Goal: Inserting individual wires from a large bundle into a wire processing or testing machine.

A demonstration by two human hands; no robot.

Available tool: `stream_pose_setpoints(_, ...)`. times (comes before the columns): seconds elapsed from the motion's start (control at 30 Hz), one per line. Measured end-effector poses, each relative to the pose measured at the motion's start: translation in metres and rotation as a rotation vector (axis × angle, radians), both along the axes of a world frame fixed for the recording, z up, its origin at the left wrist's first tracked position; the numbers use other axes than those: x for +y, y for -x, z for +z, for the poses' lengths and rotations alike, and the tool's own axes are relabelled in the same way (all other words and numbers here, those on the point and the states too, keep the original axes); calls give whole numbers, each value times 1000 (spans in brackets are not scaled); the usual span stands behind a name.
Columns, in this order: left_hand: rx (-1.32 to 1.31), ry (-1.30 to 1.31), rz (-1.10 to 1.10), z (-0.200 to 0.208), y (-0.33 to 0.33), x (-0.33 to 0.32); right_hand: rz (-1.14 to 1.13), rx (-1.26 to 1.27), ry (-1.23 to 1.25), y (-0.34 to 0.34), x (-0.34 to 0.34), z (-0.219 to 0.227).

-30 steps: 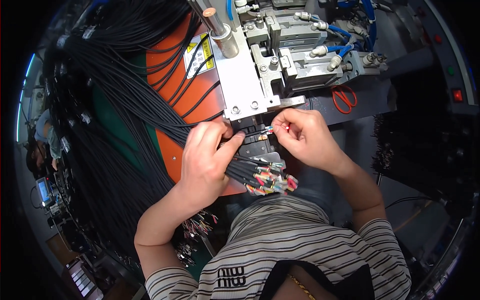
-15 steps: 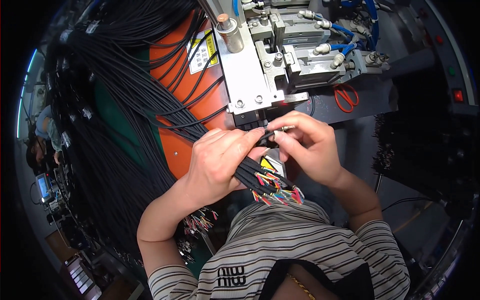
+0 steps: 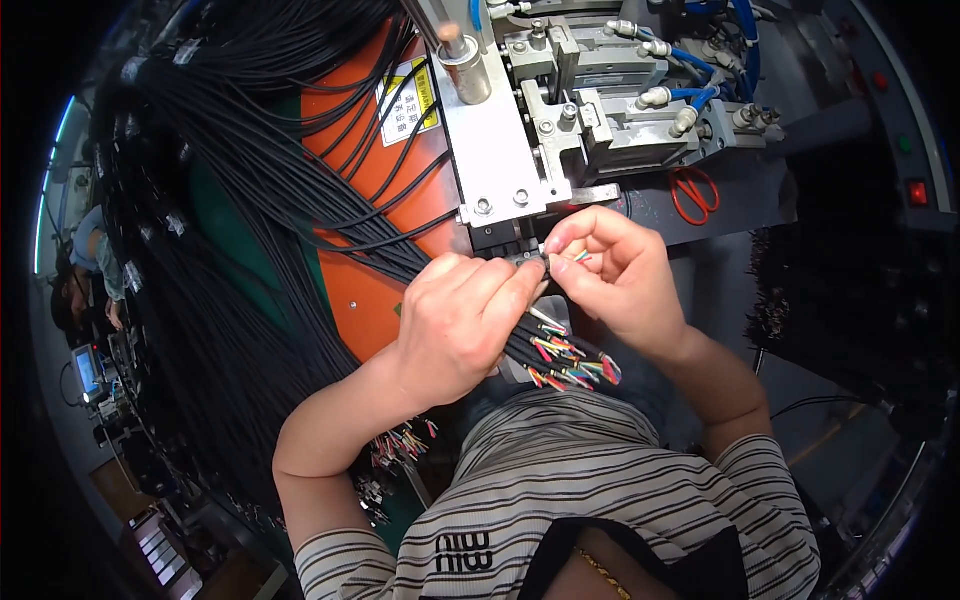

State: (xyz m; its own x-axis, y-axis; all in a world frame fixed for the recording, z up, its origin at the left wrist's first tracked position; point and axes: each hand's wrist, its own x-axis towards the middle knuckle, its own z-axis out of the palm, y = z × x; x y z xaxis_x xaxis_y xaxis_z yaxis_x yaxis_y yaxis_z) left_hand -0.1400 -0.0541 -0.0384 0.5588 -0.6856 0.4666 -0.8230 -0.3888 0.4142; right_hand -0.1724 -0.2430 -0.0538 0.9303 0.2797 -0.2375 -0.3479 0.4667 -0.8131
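Observation:
My left hand (image 3: 462,312) is closed round a bundle of black cables (image 3: 528,352), whose stripped ends show red, yellow, white and other coloured wires below the palm. Its fingertips press at a small dark fixture (image 3: 520,250) under the front of the white metal plate. Thumb and forefinger of my right hand (image 3: 628,285) pinch a cable end (image 3: 582,257) just right of that fixture, with thin coloured wires sticking out between the fingers. The tips of both hands nearly meet, which hides most of the pinched cable.
A machine with metal cylinders (image 3: 630,140) and blue air hoses (image 3: 690,62) stands ahead. Many long black cables (image 3: 270,190) run over the orange panel (image 3: 365,295) on the left. Red-handled scissors (image 3: 694,195) lie right of the machine. Another person (image 3: 95,255) is at far left.
My left hand has shifted slightly right and its fingers have closed in on the fixture. The bundle's wire ends have moved a little right. Coloured wires now show between my right fingers.

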Motion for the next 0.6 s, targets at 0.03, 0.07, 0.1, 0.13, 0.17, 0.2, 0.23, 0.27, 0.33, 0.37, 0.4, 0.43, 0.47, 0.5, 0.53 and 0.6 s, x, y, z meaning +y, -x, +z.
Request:
stream_pose_setpoints(0.03, 15, -13, 7, 3, 0, 1, -99, -52, -4, 2, 4, 1)
stream_pose_setpoints(0.07, 31, -26, 14, 6, 0, 2, -63, -89, -121, 4, 3, -13)
stream_pose_setpoints(0.1, 44, -39, 24, 9, -1, 2, -135, -306, 102, 6, 10, -13)
stream_pose_setpoints(0.13, 89, 64, 23, 9, -5, 1, -207, -522, 326, 10, 18, -11)
stream_pose_setpoints(0.17, 90, 64, 21, 8, -4, 1, -288, -741, 596, 13, 20, -11)
stream_pose_setpoints(0.2, 93, 80, 47, 5, -2, 0, -367, -956, 870, 15, 22, -11)
stream_pose_setpoints(0.23, 97, 97, 73, 3, -1, 0, -413, -1019, 946, 15, 25, -16)
stream_pose_setpoints(0.27, 95, 86, 69, 0, -1, 0, -411, -1019, 945, 14, 22, -16)
stream_pose_setpoints(0.33, 108, 75, 69, -1, -1, 1, -260, -820, 703, 14, 10, -14)
stream_pose_setpoints(0.37, 120, 65, 67, -1, -1, 2, -198, -591, 499, 13, 7, -13)
stream_pose_setpoints(0.4, 131, 54, 65, -1, -1, 3, -122, -448, 302, 7, 3, -16)
stream_pose_setpoints(0.43, 131, 55, 61, 0, -2, 3, -51, -305, 108, 3, -1, -18)
stream_pose_setpoints(0.47, 173, 66, 45, 2, -3, 2, -46, -274, 43, 3, -1, -19)
stream_pose_setpoints(0.5, 215, 77, 28, 4, -4, 3, -41, -243, -23, 2, -1, -19)
stream_pose_setpoints(0.53, 257, 88, 12, 5, -5, 4, -44, -243, -23, 2, -2, -18)
stream_pose_setpoints(0.6, 305, 76, -17, 4, -9, 9, 5, -191, -12, -1, -6, -16)
